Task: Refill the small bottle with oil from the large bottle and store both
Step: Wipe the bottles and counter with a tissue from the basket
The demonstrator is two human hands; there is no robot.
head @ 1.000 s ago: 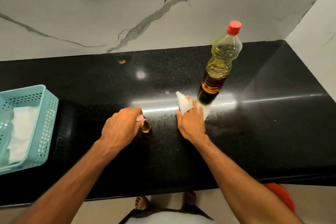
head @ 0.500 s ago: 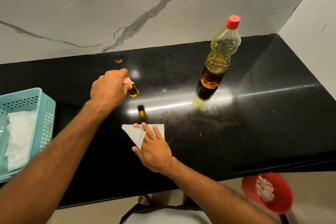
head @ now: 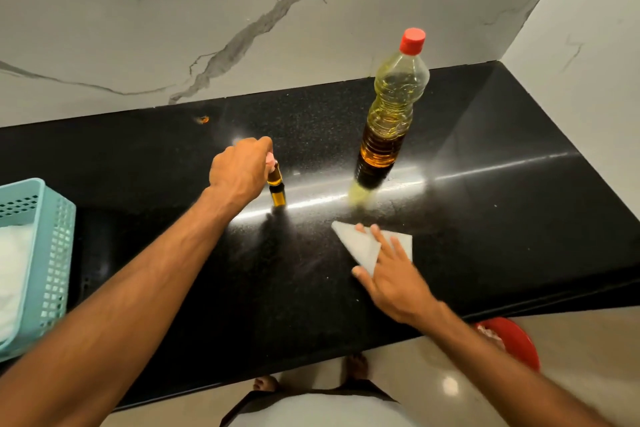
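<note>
Black granite counter [head: 502,184] has the big red-capped oil bottle [head: 389,121] standing capped toward the back, right hand [head: 391,274] flat on a folded white tissue [head: 360,244], left hand [head: 240,168] gripping the small bottle [head: 276,185], seemingly just above the counter.

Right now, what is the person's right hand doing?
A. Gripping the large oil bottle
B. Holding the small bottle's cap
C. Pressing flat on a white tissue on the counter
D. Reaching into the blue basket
C: the right hand lies with straight fingers on the white tissue on the black counter, apart from the large bottle, while the left hand holds the small bottle.
</note>
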